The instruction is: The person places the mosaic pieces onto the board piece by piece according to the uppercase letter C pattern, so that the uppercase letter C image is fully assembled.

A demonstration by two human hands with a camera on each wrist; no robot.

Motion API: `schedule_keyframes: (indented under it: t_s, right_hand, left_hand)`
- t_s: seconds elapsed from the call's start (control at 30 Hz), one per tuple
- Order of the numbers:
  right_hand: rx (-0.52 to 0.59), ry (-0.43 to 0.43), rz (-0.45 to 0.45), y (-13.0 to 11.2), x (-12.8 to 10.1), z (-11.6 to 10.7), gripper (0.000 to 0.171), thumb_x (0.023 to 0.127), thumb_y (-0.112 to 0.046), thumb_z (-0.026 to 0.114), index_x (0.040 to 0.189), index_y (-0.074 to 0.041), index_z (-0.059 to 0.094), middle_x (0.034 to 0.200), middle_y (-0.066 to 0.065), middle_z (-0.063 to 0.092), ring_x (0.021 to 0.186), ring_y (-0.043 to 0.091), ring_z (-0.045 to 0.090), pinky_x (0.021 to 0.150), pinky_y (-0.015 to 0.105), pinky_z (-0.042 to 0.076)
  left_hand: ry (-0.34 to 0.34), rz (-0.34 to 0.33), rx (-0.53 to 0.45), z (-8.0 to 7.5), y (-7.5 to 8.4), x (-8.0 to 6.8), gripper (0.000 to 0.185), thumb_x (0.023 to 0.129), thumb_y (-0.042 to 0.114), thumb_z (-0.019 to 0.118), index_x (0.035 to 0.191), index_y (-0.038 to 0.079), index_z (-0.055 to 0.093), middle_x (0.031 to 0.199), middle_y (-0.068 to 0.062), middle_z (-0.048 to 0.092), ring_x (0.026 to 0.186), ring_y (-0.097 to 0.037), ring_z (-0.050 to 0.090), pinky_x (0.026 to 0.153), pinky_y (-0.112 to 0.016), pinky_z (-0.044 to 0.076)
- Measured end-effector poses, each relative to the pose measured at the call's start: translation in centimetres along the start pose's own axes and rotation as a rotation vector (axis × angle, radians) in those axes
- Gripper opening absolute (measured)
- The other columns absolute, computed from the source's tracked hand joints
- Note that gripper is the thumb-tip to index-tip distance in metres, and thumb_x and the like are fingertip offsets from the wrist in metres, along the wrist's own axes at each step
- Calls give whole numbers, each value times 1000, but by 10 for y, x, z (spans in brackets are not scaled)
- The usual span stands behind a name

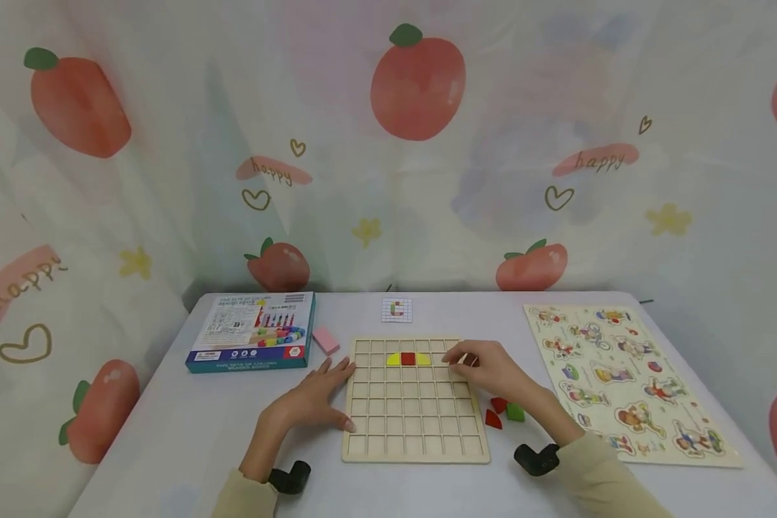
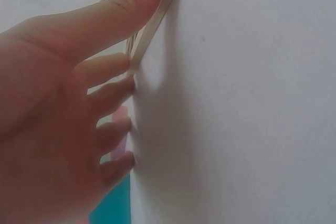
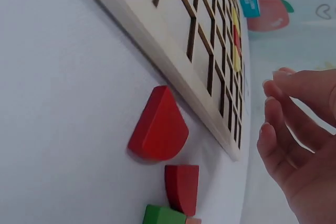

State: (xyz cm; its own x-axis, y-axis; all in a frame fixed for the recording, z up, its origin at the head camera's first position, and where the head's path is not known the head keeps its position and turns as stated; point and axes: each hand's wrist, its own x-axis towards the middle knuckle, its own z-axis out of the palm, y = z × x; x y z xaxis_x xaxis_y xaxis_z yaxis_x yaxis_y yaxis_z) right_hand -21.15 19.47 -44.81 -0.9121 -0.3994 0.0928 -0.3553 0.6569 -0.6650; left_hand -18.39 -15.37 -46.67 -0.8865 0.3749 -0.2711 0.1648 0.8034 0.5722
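- Peach-print curtains all around, and a white table with a wooden grid board in the middle.
- Top area of the board already has a yellow piece, a red square and another yellow piece sitting side by side in one row.
- Left hand lies flat with fingers spread, pressing on the board's left edge, gripping nothing. Looks like it's just keeping the board steady.
- Right hand is over the board's top right corner, fingers loosely bent. Something red peeks out by the fingertips, but I can't tell if it's actually pinched.
- Spare pieces sit on the table just right of the board: two red ones and a green one.
- My read: mid-fill, the row is being extended rightward. Next move probably needs a piece lined up square over an empty cell and dropped in.
- Also around: a blue box, a pink block, a pattern card and a figure puzzle off to the right.
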Motion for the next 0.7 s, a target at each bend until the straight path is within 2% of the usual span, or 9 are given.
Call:
schedule_keyframes:
  t_s: [0.3,0.7]
  right_hand:
    - [0,-30,7,11,-21,-14,13,93,-7,72,106,-7,77,94,0,72,74,12,58,59,22,51]
    - [-66,-54,7,32,-45,-28,11,90,-9,75,101,-12,77,95,-2,73,74,8,54,61,21,49]
  left_hand:
    - [-13,-7,-10,0,-3,2,107,73,41,92,162,23,35,172,-2,23,160,-41,8,121,-72,16]
    - [19,-8,-7,2,0,2,104,73,36,93,160,19,39,171,-2,27,160,-39,11,122,-70,17]
